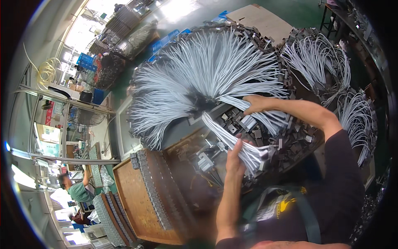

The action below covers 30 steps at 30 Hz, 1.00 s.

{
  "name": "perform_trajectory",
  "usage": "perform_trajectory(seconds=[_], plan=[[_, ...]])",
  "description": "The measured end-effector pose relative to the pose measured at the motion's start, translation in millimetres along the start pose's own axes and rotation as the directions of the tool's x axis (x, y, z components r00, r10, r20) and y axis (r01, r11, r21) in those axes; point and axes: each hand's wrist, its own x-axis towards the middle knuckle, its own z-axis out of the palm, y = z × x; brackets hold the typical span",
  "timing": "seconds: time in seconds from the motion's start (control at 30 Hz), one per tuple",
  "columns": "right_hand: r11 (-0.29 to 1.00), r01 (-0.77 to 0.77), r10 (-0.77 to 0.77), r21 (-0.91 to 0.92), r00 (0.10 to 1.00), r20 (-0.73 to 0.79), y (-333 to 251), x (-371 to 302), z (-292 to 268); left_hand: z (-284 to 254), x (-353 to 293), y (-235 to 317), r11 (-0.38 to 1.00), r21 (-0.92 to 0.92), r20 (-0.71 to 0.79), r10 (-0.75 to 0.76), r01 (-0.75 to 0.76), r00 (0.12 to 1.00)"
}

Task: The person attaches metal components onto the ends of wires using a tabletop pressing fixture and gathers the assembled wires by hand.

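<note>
My left hand (235, 162) is closed round a bundle of white cables (236, 142) with dark and metal connectors on their ends. Farther back, my right hand (256, 103) grips another bundle of white cables (271, 120), its fingers curled over the strands. Both bundles lie at the near right side of a large fan of white cables (211, 62), whose connector ends point outward round the rim. Between my hands, loose connector ends (232, 122) are heaped up. Part of each bundle is hidden by my fingers.
A wooden tray (137, 199) with a row of grey connectors stands at the near left. More cable coils (317, 62) lie to the right. A board (261, 20) and blue crates (166, 40) are at the back. A person (78, 189) works at the far left.
</note>
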Motion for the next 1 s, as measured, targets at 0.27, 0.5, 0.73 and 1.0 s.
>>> perform_trajectory(seconds=[0.27, 0.5, 0.73, 1.0], plan=[[0.737, 0.213, -0.094, -0.641, 0.972, 0.215, -22, 36, -77, 69, 51, -27, 0.975, -0.212, 0.032, -0.064, 0.069, 0.997], [0.77, 0.2, -0.075, -0.606, 0.971, 0.226, -45, 20, -88, 89, 117, -81, 0.969, -0.111, 0.076, -0.214, 0.221, 0.974], [0.782, 0.224, -0.214, -0.582, 0.973, 0.087, -95, 63, -86, 95, 51, -74, 0.922, 0.387, 0.222, -0.113, 0.019, 0.969], [0.905, 0.237, -0.339, -0.353, 0.904, -0.262, -196, 240, 6, 20, -19, 8, 0.98, 0.165, 0.212, -0.143, 0.109, 0.967]])
